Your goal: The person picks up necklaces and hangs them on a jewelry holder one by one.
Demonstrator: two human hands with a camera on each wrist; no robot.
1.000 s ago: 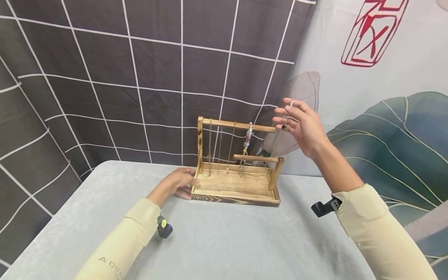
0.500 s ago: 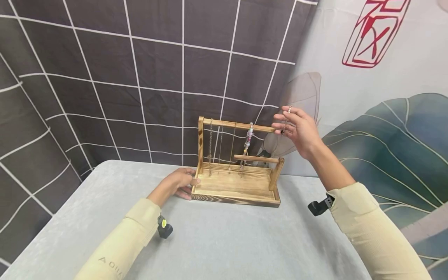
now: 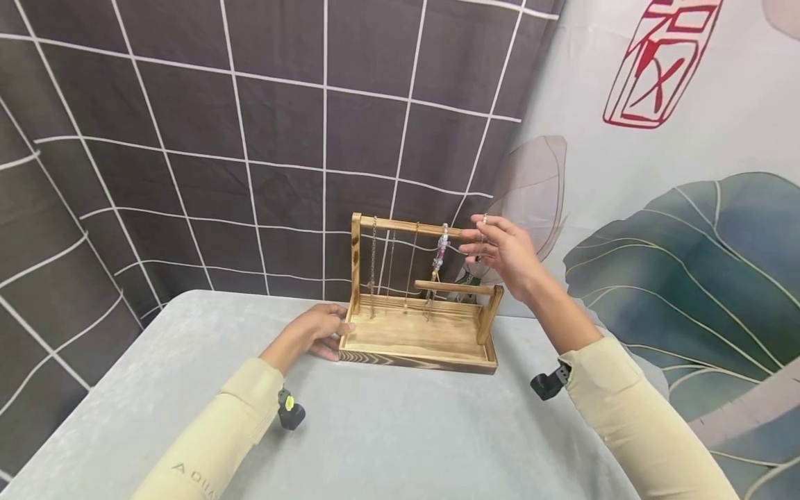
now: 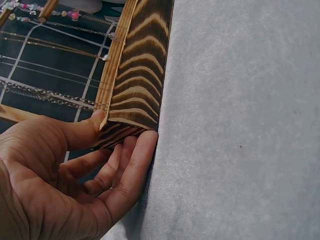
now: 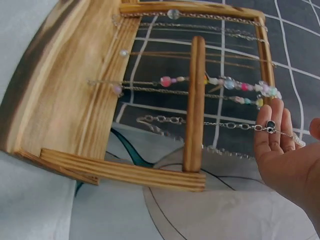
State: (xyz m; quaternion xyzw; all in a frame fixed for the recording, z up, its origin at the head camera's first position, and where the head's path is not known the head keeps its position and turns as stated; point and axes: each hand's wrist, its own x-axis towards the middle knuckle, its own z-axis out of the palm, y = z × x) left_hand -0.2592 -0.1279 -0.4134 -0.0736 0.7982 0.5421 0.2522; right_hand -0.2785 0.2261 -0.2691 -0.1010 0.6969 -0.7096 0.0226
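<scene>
A wooden jewelry stand [image 3: 412, 337] has a tray base, a tall rail at the back and a shorter bar in front. My left hand [image 3: 319, 326] grips its left end; in the left wrist view the thumb lies over the rim and the fingers curl against the dark-grained wall [image 4: 137, 75]. My right hand [image 3: 509, 257] is raised at the tall rail's free end, holding a silver chain necklace [image 5: 232, 125] with a dark stone and white beads. The chain runs across the fingers and dangles beside a colorful beaded necklace [image 5: 237, 85] hung on that rail.
Several other chains hang from the tall rail [image 3: 400, 224], including a thick silver one [image 3: 373, 267] near the post. The short bar [image 3: 446, 286] juts out in front. A grey cloth [image 3: 387, 430] covers the table, and a dark gridded curtain [image 3: 275, 125] stands behind.
My right hand has moved left and down with the silver chain necklace, from off the tall rail's free end to right at it. The left hand keeps its grip on the stand.
</scene>
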